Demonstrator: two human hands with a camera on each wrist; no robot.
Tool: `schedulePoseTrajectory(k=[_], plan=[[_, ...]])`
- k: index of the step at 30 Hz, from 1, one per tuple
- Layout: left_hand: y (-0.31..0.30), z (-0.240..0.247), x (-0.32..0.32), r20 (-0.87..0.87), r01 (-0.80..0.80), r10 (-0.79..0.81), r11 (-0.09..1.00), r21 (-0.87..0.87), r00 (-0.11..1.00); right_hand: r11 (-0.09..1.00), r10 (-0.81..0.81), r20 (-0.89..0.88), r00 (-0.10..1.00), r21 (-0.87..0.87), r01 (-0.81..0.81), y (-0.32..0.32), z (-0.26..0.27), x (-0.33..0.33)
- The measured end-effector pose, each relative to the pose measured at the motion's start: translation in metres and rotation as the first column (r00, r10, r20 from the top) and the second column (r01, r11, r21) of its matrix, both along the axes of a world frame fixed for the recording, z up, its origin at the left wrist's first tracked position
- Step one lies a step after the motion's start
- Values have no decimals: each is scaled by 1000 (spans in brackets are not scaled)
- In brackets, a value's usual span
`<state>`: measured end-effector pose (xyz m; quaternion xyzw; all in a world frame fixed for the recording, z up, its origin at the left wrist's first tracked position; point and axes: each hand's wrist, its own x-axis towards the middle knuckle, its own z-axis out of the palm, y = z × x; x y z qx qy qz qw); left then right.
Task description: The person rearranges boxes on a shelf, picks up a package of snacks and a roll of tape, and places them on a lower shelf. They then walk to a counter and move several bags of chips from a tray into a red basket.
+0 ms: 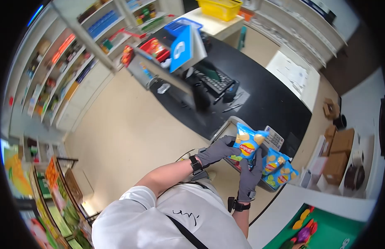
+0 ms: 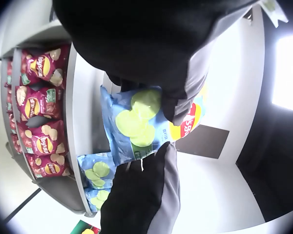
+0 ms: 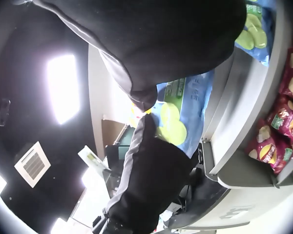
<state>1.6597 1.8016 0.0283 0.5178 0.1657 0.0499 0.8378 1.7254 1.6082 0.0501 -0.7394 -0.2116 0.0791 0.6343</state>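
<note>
The person holds one blue Lay's crisp bag printed with pale yellow-green crisps [image 1: 247, 145] in both grey-gloved hands, above the grey display rack [image 2: 72, 122] and just beside the stock lying in it. The left hand [image 1: 217, 150] has its fingers curled round the bag's upper left edge. The right hand [image 1: 250, 174] pinches the lower edge from below, with its thumb laid on the front of the bag.

The red-and-yellow round logo on the held bag reads Lay's in the head view. In the left wrist view only part of the logo shows past the glove. The smaller print on the bag is too blurred to read.

Two more blue bags [image 1: 279, 168] lie in the rack, close under the right hand. Four dark red Lay's bags [image 2: 39, 139] stand in a row in the neighbouring compartment, each with the same logo.

Further off, one yellow plastic basket [image 1: 220, 8] sits on a pale counter. One black keyboard [image 1: 217, 82] rests on the black checkout counter [image 1: 263, 99]. Several brown cardboard boxes [image 1: 337, 153] are stacked to the right.
</note>
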Motion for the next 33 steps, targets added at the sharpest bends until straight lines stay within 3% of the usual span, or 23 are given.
schedulePoseTrajectory(k=[1,4,9,13,17,20,22,28,33], plan=[[3,5,-10,33,-20,22,998,-58,999,999,41,1,999,-7,-41,4,7,-2],[17,19,-50,-51,-103,102,994,-32,994,963,249,-310,918,-20,-268,23,20,-8],[63,-3,-133,-152,-160,170,984,73,974,869,456,-345,821,-28,-494,85,12,-47],[117,-1,-217,-117,-263,267,964,45,957,805,514,-328,792,-133,-578,164,-1,-109],[183,-10,-303,-29,-404,404,914,-41,915,732,543,-488,683,-122,-670,263,1,-187],[232,-5,-364,-24,-471,470,881,-36,882,720,611,-552,567,90,-688,325,-14,-241],[261,-3,-396,-24,-504,503,863,-31,864,688,635,-555,538,90,-720,360,-17,-266],[329,-16,-444,-48,-561,559,826,-46,828,605,639,-626,446,51,-795,446,-23,-300],[406,-27,-452,-69,-523,519,850,-57,852,612,622,-628,468,16,-791,523,-32,-305]])
